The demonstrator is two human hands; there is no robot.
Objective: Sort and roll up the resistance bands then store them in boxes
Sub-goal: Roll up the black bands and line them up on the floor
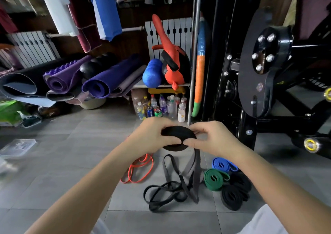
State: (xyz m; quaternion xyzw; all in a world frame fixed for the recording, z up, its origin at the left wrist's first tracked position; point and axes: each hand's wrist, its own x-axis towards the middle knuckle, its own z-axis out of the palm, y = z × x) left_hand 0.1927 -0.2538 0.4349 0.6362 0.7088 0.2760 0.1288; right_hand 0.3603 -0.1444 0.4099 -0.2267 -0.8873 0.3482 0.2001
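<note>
Tiled floor (89, 162) bears loose black bands (166, 192), orange band (139, 169), blue roll (223, 164), green roll (215, 179), black rolls (232, 196)

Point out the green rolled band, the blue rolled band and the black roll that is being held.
green rolled band (219, 181): head view, windings right of its centre.
blue rolled band (227, 166): head view, windings right of its centre.
black roll (177, 135): head view, its flat face.

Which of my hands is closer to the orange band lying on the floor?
Left. The left hand holds the black roll over the orange band; the right hand pinches the roll's other side, farther to the right.
</note>
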